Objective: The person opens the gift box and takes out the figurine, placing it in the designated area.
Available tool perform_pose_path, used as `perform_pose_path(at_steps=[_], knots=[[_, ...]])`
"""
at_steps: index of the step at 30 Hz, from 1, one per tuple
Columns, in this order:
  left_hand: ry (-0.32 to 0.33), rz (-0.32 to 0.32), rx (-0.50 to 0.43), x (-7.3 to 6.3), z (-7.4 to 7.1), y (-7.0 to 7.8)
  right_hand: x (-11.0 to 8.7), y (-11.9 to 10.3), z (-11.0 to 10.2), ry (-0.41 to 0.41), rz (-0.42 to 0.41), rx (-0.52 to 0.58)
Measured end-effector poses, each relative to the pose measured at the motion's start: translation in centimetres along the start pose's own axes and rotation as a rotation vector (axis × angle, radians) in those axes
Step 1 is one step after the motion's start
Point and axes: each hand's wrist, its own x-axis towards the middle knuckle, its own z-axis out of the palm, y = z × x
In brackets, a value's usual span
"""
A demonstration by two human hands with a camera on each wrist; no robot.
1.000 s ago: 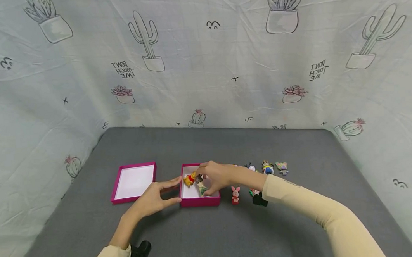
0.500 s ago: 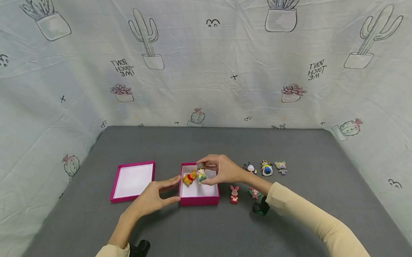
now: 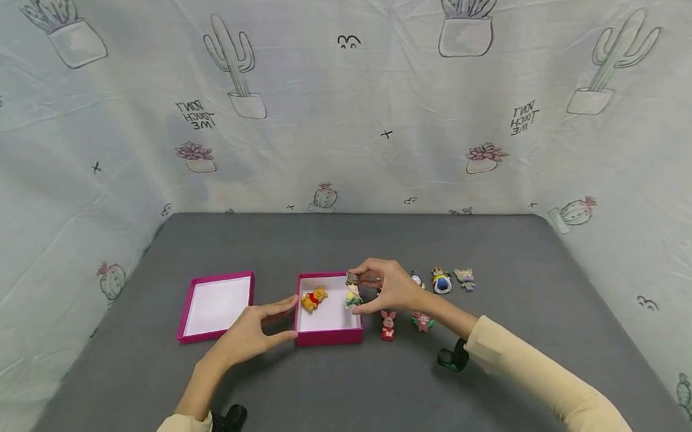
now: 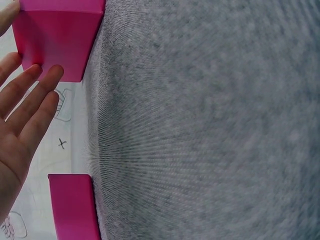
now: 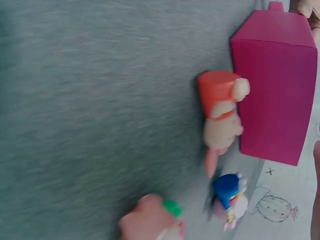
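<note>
Over the right edge of a pink box (image 3: 329, 337) with a white inside, my right hand (image 3: 395, 286) pinches a small figurine (image 3: 353, 296) with a grey hat and green clothes. It stands upright between thumb and fingertips; the right wrist view does not show it. Inside the box, on the left, a yellow bear figurine (image 3: 314, 299) in a red shirt lies tilted. My left hand (image 3: 249, 332) is spread at the box's left side, fingers and thumb straight; in the left wrist view its fingertips (image 4: 56, 72) overlap the pink wall.
Left of the box lies its pink-rimmed lid (image 3: 218, 306). To the right stand a piglet figurine (image 3: 388, 326) in red, a pink figurine with green (image 3: 422, 321), a blue-bellied figurine (image 3: 441, 281) and a small cat-like figurine (image 3: 465, 279). A printed cloth (image 3: 317, 113) hangs behind.
My right hand has lifted the hatted figurine from beside the bear and carried it right, to the box's right edge. My left hand stays at the box's left side.
</note>
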Motion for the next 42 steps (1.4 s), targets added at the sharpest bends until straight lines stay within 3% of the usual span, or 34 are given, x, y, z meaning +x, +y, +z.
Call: perform_pose_path(at_steps=[4, 11, 16, 21, 29, 34, 38, 42], knots=[[0.000, 0.009, 0.000, 0.0, -0.2, 0.2, -1.1, -0.4, -0.3, -0.001, -0.018, -0.039], [0.000, -0.003, 0.015, 0.0, -0.4, 0.3, -2.8, -3.2, -1.2, -0.013, -0.075, -0.063], [-0.008, -0.002, 0.024, 0.1, -0.1, 0.3, -4.2, -3.2, -1.8, 0.002, -0.099, -0.029], [-0.002, -0.007, 0.024, 0.0, 0.2, 0.4, -5.7, -2.9, -2.4, 0.026, -0.037, -0.006], [0.009, -0.002, 0.023, -0.5, 0.2, 0.5, -8.1, 0.3, -3.2, 0.056, 0.046, 0.004], [0.003, -0.003, 0.023, -0.5, 0.2, 0.6, -9.3, 0.5, -3.9, 0.060, 0.072, 0.057], [0.004, 0.001, 0.028, -0.4, 0.3, 0.6, -10.1, 0.2, -5.3, 0.119, 0.112, 0.107], [0.008, 0.007, 0.033, -0.4, 0.4, 0.7, -11.0, 0.4, -6.8, 0.159, 0.133, 0.091]])
